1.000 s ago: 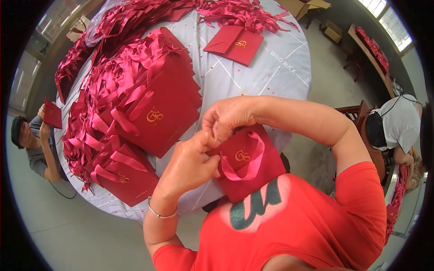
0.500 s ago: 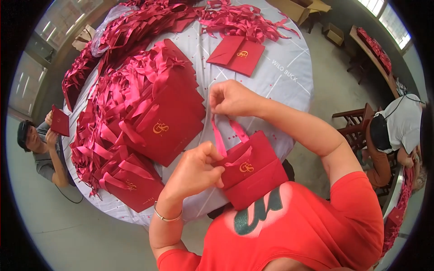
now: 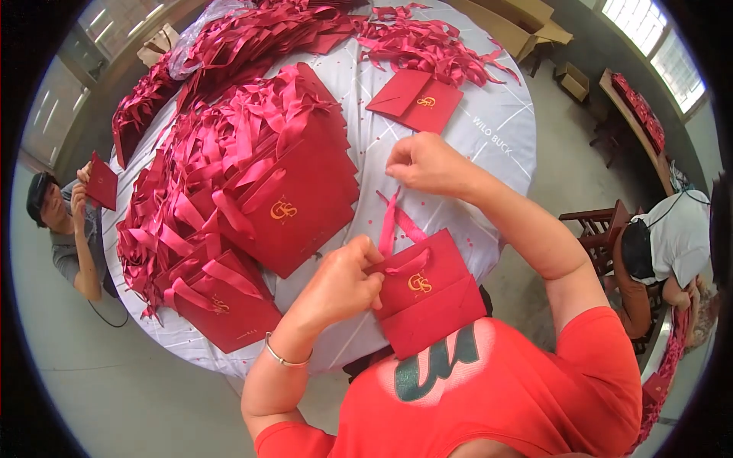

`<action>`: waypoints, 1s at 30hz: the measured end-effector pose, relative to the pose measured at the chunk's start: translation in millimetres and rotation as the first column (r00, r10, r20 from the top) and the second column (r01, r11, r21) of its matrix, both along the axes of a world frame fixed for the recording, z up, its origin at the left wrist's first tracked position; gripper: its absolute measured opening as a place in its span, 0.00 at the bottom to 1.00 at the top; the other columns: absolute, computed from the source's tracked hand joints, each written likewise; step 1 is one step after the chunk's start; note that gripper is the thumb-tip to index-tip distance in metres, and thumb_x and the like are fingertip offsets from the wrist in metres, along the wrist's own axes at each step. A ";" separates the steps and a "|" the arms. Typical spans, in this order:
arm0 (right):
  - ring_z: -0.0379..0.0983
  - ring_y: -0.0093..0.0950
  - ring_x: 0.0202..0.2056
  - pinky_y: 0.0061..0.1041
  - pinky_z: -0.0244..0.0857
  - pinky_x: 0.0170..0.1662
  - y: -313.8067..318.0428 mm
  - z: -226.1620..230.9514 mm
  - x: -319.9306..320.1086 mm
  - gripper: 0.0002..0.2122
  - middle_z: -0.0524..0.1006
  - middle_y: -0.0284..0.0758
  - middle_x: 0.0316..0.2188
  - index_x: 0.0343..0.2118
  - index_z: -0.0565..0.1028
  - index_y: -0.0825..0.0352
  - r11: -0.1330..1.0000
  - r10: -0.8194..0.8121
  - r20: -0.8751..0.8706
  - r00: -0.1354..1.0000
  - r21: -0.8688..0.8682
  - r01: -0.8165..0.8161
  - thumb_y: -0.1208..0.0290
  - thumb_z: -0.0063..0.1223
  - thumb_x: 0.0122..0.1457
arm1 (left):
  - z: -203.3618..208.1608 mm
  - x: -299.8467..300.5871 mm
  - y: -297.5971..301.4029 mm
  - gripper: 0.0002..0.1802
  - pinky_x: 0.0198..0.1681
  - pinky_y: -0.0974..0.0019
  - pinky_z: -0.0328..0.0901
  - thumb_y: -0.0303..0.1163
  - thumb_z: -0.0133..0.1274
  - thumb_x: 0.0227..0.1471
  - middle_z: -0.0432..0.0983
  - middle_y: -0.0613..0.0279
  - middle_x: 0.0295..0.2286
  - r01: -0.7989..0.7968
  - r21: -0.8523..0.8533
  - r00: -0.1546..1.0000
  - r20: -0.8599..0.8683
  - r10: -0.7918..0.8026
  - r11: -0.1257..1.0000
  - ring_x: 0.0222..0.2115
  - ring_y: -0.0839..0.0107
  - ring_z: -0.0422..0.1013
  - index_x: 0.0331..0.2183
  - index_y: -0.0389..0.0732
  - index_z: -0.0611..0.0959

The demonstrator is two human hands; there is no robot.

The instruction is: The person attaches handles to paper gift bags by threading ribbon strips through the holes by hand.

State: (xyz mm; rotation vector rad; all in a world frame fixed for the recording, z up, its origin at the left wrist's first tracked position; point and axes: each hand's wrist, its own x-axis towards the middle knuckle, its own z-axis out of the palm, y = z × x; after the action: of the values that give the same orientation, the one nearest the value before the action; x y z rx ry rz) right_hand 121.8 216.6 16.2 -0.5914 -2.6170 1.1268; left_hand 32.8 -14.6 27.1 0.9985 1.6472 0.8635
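A red paper gift bag (image 3: 431, 294) with a gold emblem lies folded flat at the table's near edge, against my shirt. My left hand (image 3: 347, 282) is closed on its upper left edge, thumb and fingers pinching the paper. Two tails of pink ribbon (image 3: 390, 225) rise from the bag's top, and a short ribbon loop lies across its front. Above the tails is my right hand (image 3: 431, 164), its fingers curled into a pinch. The ribbon tips end just below those fingers; whether anything is between them is hidden.
Left of my hands stands a thick stack of ribboned red bags (image 3: 279, 198). A flat red bag (image 3: 420, 101) and a heap of loose pink ribbons (image 3: 435, 47) lie farther back. Across the table at left, a person (image 3: 76, 229) holds a red piece. Another person (image 3: 676, 229) sits at right.
My right hand has shifted right and slightly up, and the ribbon tails now lean closer together below it. My left hand stays on the bag's edge. The whole view has shifted slightly.
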 end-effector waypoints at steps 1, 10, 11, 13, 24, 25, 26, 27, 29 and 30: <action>0.77 0.29 0.27 0.28 0.70 0.33 -4.0 0.0 0.9 0.10 0.80 0.41 0.24 0.32 0.80 0.72 1.000 0.002 0.002 1.000 0.001 -0.002 0.71 0.57 0.53 | -0.1 0.1 -0.2 0.08 0.22 0.70 0.71 0.15 0.50 0.50 0.76 0.56 0.23 -0.002 0.007 1.000 -0.003 0.002 1.000 0.21 0.72 0.77 0.35 0.30 0.70; 0.77 0.23 0.30 0.25 0.70 0.35 -18.5 -2.6 -12.7 0.09 0.80 0.37 0.27 0.33 0.79 0.72 0.962 -0.001 -0.233 0.972 -0.267 -0.063 0.72 0.58 0.54 | -0.7 0.5 -0.2 0.10 0.22 0.69 0.70 0.16 0.50 0.50 0.77 0.54 0.24 -0.001 0.016 1.000 0.007 0.001 1.000 0.21 0.71 0.77 0.36 0.29 0.71; 0.76 0.20 0.31 0.23 0.70 0.35 -14.9 -1.5 -13.0 0.07 0.80 0.35 0.30 0.33 0.79 0.72 0.972 0.018 -0.285 0.958 -0.220 -0.083 0.74 0.58 0.54 | 0.1 0.5 -0.3 0.10 0.21 0.69 0.70 0.16 0.50 0.50 0.77 0.54 0.24 0.002 0.015 1.000 0.006 -0.002 1.000 0.21 0.71 0.77 0.37 0.29 0.71; 0.75 0.20 0.30 0.24 0.70 0.34 -13.0 2.4 -7.0 0.07 0.80 0.35 0.29 0.33 0.79 0.72 0.986 0.004 -0.170 0.985 -0.164 -0.032 0.73 0.58 0.54 | 2.5 0.3 -1.5 0.10 0.21 0.69 0.70 0.17 0.50 0.49 0.77 0.54 0.24 -0.009 0.010 1.000 0.006 0.009 1.000 0.21 0.71 0.77 0.37 0.29 0.71; 0.77 0.26 0.25 0.28 0.69 0.31 -17.5 -7.1 -11.2 0.11 0.79 0.40 0.20 0.26 0.80 0.72 0.991 0.042 0.219 0.975 0.112 -0.068 0.67 0.60 0.51 | 0.5 -0.8 -0.8 0.09 0.21 0.68 0.69 0.17 0.50 0.49 0.77 0.55 0.23 0.016 0.030 0.999 -0.031 -0.015 0.999 0.21 0.71 0.77 0.36 0.29 0.72; 0.77 0.26 0.25 0.28 0.69 0.31 -16.2 -6.4 -12.6 0.11 0.79 0.40 0.20 0.26 0.80 0.72 0.991 0.044 0.219 0.975 0.114 -0.071 0.67 0.60 0.51 | -0.3 -0.9 -1.0 0.09 0.21 0.68 0.69 0.17 0.50 0.49 0.77 0.55 0.22 0.020 0.040 0.999 -0.029 -0.019 0.999 0.21 0.71 0.77 0.35 0.29 0.72; 0.77 0.26 0.24 0.27 0.69 0.29 -14.6 -5.5 -13.4 0.11 0.79 0.39 0.20 0.26 0.80 0.72 0.996 0.041 0.226 0.973 0.070 -0.058 0.67 0.60 0.52 | -0.5 -1.0 -1.3 0.09 0.21 0.68 0.69 0.17 0.50 0.49 0.77 0.55 0.22 0.025 0.051 0.999 -0.027 -0.023 0.998 0.20 0.71 0.77 0.35 0.29 0.72; 0.76 0.25 0.23 0.27 0.68 0.26 -13.8 -4.9 -14.3 0.11 0.79 0.38 0.20 0.27 0.79 0.72 0.999 0.041 0.235 0.971 0.025 -0.048 0.67 0.60 0.52 | 0.3 -0.8 -1.7 0.09 0.21 0.68 0.69 0.17 0.50 0.49 0.77 0.55 0.22 0.019 0.054 1.000 -0.025 -0.018 0.998 0.20 0.71 0.77 0.35 0.29 0.72; 0.76 0.24 0.21 0.25 0.67 0.23 -16.5 -0.2 -14.1 0.10 0.80 0.37 0.21 0.27 0.79 0.71 0.993 0.013 0.255 0.967 -0.119 0.018 0.68 0.60 0.53 | 3.5 0.0 -3.1 0.08 0.22 0.67 0.69 0.17 0.51 0.49 0.77 0.54 0.21 0.026 0.053 0.998 -0.052 -0.024 0.998 0.20 0.71 0.77 0.35 0.29 0.72; 0.75 0.23 0.19 0.24 0.66 0.19 -17.5 1.7 -13.5 0.09 0.80 0.37 0.21 0.28 0.78 0.71 0.961 -0.020 0.279 0.960 -0.260 0.095 0.68 0.59 0.53 | 4.6 0.5 -3.5 0.08 0.22 0.67 0.69 0.17 0.51 0.49 0.77 0.54 0.21 0.025 0.055 0.998 -0.050 -0.022 0.998 0.20 0.71 0.77 0.35 0.29 0.72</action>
State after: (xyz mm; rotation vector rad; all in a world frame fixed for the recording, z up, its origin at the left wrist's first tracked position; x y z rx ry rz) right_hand 108.3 199.1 17.9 -0.9362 -2.6623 1.4961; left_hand 33.3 -18.1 31.7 1.0837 1.6579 0.8797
